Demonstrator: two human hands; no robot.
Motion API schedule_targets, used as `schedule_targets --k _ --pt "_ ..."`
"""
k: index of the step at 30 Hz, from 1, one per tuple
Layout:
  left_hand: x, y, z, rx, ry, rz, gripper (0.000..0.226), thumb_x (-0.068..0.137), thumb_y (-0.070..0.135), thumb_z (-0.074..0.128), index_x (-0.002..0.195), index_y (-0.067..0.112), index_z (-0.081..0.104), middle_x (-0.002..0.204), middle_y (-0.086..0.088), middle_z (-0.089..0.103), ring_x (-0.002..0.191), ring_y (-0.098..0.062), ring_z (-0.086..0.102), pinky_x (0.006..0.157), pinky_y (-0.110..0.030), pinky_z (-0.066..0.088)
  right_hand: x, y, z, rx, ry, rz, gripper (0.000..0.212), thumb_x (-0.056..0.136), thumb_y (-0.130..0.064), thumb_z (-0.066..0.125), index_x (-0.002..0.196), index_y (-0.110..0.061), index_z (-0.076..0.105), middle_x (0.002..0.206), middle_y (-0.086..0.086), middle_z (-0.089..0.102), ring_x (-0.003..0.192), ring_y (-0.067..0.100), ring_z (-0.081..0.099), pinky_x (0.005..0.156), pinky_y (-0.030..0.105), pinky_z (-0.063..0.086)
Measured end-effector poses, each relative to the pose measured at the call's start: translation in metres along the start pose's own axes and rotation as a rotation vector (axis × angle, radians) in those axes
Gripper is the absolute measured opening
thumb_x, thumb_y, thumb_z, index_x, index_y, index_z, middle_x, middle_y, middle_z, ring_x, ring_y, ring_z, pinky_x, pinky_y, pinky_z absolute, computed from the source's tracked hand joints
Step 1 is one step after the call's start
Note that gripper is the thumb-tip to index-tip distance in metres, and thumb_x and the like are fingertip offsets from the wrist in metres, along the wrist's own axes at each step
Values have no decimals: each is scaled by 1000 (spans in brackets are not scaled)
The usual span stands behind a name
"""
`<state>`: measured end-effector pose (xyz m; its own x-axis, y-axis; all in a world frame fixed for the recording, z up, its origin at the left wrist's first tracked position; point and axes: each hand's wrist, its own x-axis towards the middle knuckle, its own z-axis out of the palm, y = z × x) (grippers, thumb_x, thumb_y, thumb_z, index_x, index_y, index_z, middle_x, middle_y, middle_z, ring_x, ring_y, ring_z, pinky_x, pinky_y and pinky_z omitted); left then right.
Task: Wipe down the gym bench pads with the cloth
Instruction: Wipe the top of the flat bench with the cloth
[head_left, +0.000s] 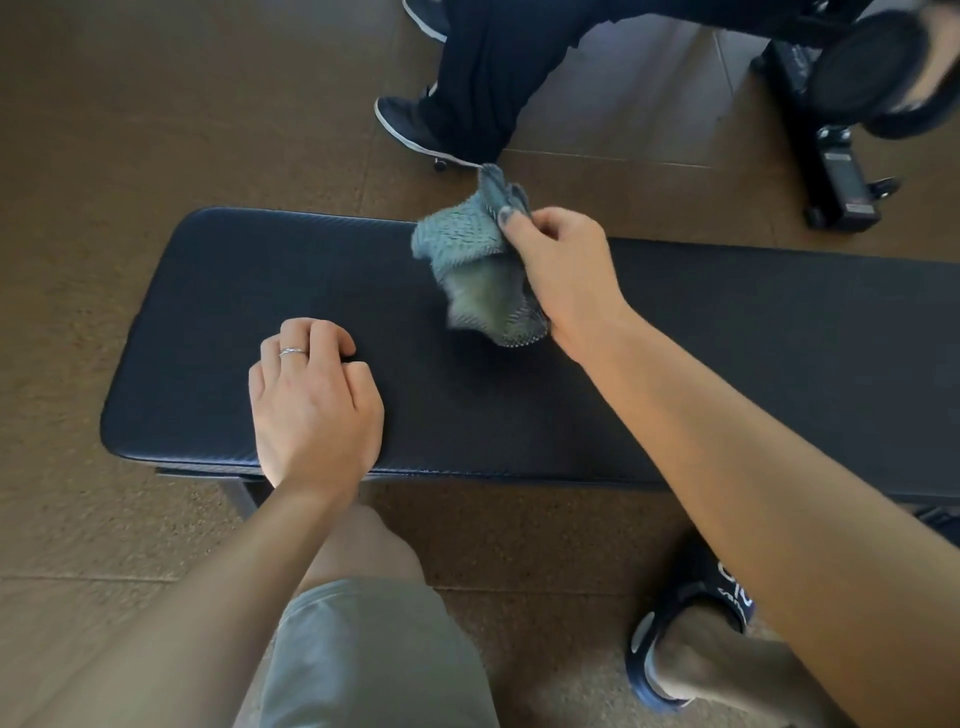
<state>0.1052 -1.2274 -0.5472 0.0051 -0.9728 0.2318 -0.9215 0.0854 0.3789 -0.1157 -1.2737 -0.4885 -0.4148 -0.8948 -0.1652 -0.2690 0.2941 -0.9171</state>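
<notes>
A brown speckled floor (104, 130) fills my view, laid in large tiles with faint seams, and across it runs the long black bench pad (701, 338), its rounded end toward the left and its far end running out of frame on the right. I have the right hand (563, 275) above the pad's far edge, fingers and thumb pinching a bunched grey-blue cloth (475, 260); the cloth hangs from that grip, its upper folds sticking past the pad's far rim and its lower corner drooping over the pad surface, though I cannot tell whether that corner touches the padding. My left hand (314, 400) rests on the pad nearer the rounded end, well apart from the cloth, fingers loosely curled with the tips on the surface and holding nothing; a thin ring (293, 352) sits on one finger. Below, I see grey shorts (363, 654) over a knee and a dark slide sandal (696, 618) on the foot at lower right. Beyond the bench, another person's dark trouser legs (493, 67) and dark shoe (405, 122) stand on the floor, beside a black machine base (831, 171) at upper right.
</notes>
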Motion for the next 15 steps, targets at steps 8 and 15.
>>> schedule_targets --k 8,15 --pt "0 -2 1 -6 -3 10 25 93 18 35 100 11 58 110 -10 57 100 -32 50 91 -48 42 -35 26 12 -766 73 -387 50 106 -32 40 153 -16 42 154 15 43 142 33 40 116 42 33" --pt "1 -3 3 -20 14 10 25 91 18 35 98 11 58 109 -8 57 97 -32 49 89 -47 40 -43 43 59 -1058 -237 -433 60 109 -46 18 165 -25 11 173 8 2 159 29 -4 128 52 4"
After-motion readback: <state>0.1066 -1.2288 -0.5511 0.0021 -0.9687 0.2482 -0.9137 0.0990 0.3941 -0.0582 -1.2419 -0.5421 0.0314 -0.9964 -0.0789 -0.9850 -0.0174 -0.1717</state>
